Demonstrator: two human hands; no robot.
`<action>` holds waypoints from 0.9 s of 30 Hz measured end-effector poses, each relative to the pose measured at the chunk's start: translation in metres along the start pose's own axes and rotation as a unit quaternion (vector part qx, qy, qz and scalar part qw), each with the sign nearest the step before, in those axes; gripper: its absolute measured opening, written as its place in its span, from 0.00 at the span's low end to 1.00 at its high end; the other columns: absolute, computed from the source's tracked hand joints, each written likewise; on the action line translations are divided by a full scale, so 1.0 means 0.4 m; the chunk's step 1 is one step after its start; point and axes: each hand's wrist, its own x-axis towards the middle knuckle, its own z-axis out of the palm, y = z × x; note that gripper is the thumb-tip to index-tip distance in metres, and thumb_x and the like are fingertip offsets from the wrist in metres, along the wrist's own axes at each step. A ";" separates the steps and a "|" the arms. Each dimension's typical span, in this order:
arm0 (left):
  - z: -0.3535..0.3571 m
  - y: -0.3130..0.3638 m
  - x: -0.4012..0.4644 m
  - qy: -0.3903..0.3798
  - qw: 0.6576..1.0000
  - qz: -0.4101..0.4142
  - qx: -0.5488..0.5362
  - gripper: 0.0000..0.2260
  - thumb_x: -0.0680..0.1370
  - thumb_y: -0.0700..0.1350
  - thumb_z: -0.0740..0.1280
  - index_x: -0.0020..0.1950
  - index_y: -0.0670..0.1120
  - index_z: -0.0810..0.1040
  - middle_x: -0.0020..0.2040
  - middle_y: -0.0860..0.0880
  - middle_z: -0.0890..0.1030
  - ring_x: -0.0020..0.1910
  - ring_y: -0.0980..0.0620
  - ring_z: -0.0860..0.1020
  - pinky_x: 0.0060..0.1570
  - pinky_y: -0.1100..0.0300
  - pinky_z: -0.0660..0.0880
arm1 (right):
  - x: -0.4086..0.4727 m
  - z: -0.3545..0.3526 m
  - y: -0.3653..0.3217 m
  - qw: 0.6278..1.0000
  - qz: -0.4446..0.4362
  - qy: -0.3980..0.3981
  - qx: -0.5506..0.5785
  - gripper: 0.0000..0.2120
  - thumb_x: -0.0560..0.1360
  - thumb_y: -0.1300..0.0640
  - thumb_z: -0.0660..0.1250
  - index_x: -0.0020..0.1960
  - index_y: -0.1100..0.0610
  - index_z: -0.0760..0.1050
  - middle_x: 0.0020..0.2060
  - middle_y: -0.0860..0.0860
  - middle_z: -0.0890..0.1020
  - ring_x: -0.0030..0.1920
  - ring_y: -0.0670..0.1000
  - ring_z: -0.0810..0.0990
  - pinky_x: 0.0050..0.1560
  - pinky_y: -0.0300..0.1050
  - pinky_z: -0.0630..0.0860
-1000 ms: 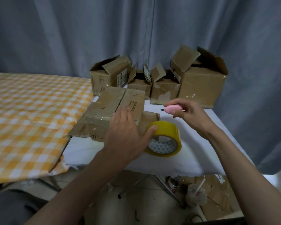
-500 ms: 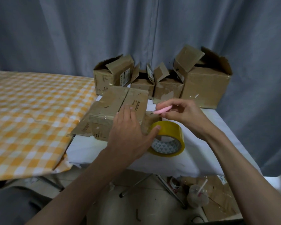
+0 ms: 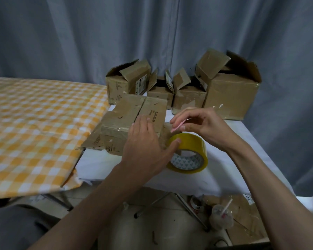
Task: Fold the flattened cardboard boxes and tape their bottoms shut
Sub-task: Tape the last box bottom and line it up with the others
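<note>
A folded cardboard box (image 3: pixel 132 116) lies bottom-up on the white table (image 3: pixel 224 170), its seam running away from me. My left hand (image 3: pixel 146 147) presses flat on the box's near right corner, thumb stretched onto the yellow tape roll (image 3: pixel 190 152) beside it. A strip of tape runs from the roll to the box. My right hand (image 3: pixel 201 123) hovers just above the roll and grips a small pink cutter (image 3: pixel 177 127), its tip pointing down-left toward the tape strip.
Several folded open-topped boxes (image 3: pixel 229 94) stand in a row at the table's back edge against a grey curtain. An orange checked cloth (image 3: pixel 34 127) covers the table on the left. On the floor below sit a plastic cup with straw (image 3: pixel 221 216) and cardboard scraps.
My right hand has moved left and down with the pink cutter, from beside the box to right above the tape roll. The left hand stays on the box and roll.
</note>
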 end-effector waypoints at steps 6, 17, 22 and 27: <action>0.002 0.001 -0.002 0.008 1.000 0.003 -0.013 0.49 0.72 0.74 0.43 0.80 0.38 0.52 0.80 0.40 0.54 0.80 0.45 0.51 0.79 0.50 0.49 | 0.003 -0.004 -0.003 0.996 0.002 -0.044 -0.074 0.09 0.75 0.72 0.68 0.45 0.60 0.83 0.55 0.54 0.82 0.61 0.50 0.80 0.63 0.47 0.76; -0.001 0.004 -0.003 0.004 1.000 0.002 -0.014 0.48 0.74 0.75 0.46 0.80 0.38 0.51 0.80 0.41 0.54 0.80 0.46 0.51 0.79 0.49 0.49 | 0.021 0.019 -0.005 0.983 -0.037 -0.037 -0.178 0.12 0.73 0.73 0.70 0.44 0.57 0.85 0.51 0.51 0.81 0.55 0.45 0.79 0.54 0.32 0.74; 0.001 0.005 -0.002 0.005 1.000 0.000 0.003 0.51 0.72 0.76 0.43 0.80 0.37 0.51 0.81 0.40 0.53 0.80 0.45 0.50 0.79 0.50 0.48 | 0.040 -0.019 0.060 0.977 0.019 0.076 -0.199 0.15 0.72 0.72 0.71 0.43 0.53 0.86 0.48 0.48 0.78 0.51 0.45 0.79 0.50 0.36 0.79; 0.004 0.001 -0.003 0.006 1.000 0.000 0.002 0.51 0.71 0.75 0.42 0.80 0.37 0.51 0.81 0.41 0.53 0.80 0.45 0.50 0.79 0.50 0.48 | 0.013 -0.042 0.160 0.947 0.134 0.072 -0.284 0.15 0.69 0.71 0.74 0.43 0.52 0.87 0.46 0.49 0.79 0.49 0.48 0.76 0.44 0.31 0.73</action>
